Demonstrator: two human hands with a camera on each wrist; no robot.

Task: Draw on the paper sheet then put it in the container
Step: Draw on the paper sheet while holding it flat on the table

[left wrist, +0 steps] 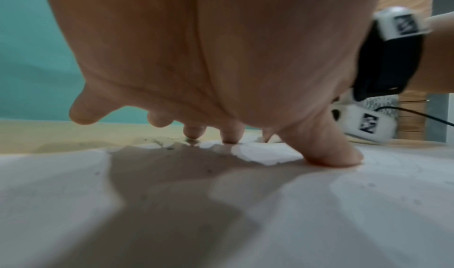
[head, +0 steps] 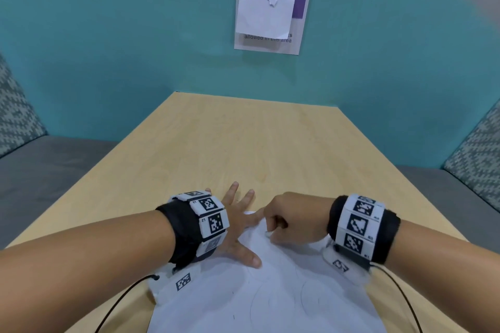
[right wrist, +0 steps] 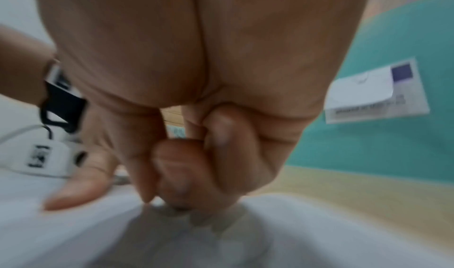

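Observation:
A white paper sheet (head: 270,300) with faint pencil curves lies on the near part of the wooden table (head: 243,138). My left hand (head: 238,224) rests flat on the sheet's far left corner, fingers spread and straight; its thumb (left wrist: 331,152) presses the paper (left wrist: 245,214). My right hand (head: 292,222) is curled just right of it, and its thumb and forefinger (right wrist: 176,175) pinch the far edge of the sheet (right wrist: 73,233), which bulges up there. No pen and no container are in view.
A teal wall (head: 135,35) behind the table carries a sign (head: 270,20) with a white note over it. Grey benches with patterned cushions flank the table at left (head: 40,178) and right (head: 460,197). Black cables (head: 119,300) hang from both wristbands.

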